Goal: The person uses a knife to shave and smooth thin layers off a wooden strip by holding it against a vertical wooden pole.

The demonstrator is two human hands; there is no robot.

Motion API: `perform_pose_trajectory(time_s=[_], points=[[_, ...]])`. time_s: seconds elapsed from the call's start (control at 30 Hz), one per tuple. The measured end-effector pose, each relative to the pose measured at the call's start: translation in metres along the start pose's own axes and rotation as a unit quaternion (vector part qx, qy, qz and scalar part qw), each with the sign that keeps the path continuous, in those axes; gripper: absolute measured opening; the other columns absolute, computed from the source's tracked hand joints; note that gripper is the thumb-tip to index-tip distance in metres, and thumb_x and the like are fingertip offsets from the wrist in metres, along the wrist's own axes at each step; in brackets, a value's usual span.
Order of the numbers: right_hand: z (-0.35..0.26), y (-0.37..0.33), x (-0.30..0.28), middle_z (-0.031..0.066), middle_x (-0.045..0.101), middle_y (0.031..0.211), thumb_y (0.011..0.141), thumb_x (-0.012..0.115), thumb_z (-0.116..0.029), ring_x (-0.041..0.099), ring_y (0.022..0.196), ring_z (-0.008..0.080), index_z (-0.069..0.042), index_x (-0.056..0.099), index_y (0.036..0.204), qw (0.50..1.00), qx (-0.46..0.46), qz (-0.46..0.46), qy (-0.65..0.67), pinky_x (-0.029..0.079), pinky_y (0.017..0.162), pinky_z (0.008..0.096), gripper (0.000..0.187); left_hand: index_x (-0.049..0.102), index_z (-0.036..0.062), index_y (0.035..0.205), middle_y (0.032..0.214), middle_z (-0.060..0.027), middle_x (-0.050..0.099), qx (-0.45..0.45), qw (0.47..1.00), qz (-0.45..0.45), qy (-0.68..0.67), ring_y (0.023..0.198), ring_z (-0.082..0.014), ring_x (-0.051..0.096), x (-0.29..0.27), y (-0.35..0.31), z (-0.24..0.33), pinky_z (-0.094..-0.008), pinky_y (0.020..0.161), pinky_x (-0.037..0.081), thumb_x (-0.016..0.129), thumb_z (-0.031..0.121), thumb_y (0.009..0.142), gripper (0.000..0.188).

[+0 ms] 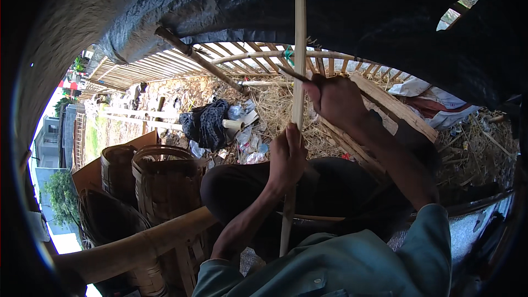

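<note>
A long, pale bamboo strip (299,33) stands nearly upright in front of me, running from above the view down to my lap. My left hand (287,157) is closed round it at about the middle of its visible length. Higher up and to the right, my right hand (336,99) grips a knife (293,73). Its dark blade points up and to the left, lying against or across the strip; the handle is mostly hidden in my fist. Whether the edge bites into the strip I cannot tell.
Woven baskets (165,179) stand at the left behind a thick bamboo pole (137,247). A dark patterned cloth (206,124) hangs over another pole ahead. Beyond are straw, litter and a bamboo slat fence (181,63). Black plastic sheeting (352,11) hangs overhead. Split planks (393,107) lie at the right.
</note>
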State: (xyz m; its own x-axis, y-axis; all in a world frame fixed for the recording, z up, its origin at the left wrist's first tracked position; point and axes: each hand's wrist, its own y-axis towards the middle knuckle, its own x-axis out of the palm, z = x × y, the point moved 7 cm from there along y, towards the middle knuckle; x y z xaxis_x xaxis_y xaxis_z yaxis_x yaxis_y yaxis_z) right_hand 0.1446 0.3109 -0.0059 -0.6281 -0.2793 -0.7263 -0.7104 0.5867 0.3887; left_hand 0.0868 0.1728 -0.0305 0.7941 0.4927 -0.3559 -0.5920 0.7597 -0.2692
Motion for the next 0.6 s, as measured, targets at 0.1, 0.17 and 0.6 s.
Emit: perform_pose_trajectory(time_s=[0.1,0.17,0.6], points=[[0.016,0.014,-0.005,0.0147,0.059,0.056,0.093,0.037,-0.045,0.061,0.054,0.033,-0.004,0.062,0.073,1.0,0.0,0.012,-0.022,0.05,0.051,0.0416,0.052,0.042,0.0037,0.066,0.049,-0.0006,0.041,-0.008,0.997,-0.032,-0.066,0.043,-0.0083,0.041,0.006,0.003,0.0,-0.0254,0.04,0.033,0.027,0.041,0.097,0.051],[0.016,0.018,-0.004,0.0149,0.057,0.055,0.093,0.038,-0.039,0.06,0.052,0.0325,-0.003,0.061,0.074,0.999,-0.018,0.024,-0.033,0.049,0.05,0.0411,0.047,0.041,0.0061,0.065,0.048,0.0011,0.038,-0.046,0.996,-0.027,-0.07,0.041,-0.0069,0.038,0.003,0.004,-0.006,-0.024,0.038,0.03,0.027,0.038,0.098,0.048],[-0.024,-0.026,0.021,0.011,0.057,0.056,0.088,0.05,-0.038,0.061,0.053,0.0288,-0.007,0.058,0.078,0.989,-0.088,-0.115,0.037,0.049,0.052,0.0391,0.033,0.044,0.0092,0.07,0.045,0.0039,0.033,-0.069,0.986,-0.024,-0.147,0.032,-0.0059,0.028,-0.01,0.017,-0.025,-0.0215,0.03,0.023,0.031,0.032,0.097,0.038]])
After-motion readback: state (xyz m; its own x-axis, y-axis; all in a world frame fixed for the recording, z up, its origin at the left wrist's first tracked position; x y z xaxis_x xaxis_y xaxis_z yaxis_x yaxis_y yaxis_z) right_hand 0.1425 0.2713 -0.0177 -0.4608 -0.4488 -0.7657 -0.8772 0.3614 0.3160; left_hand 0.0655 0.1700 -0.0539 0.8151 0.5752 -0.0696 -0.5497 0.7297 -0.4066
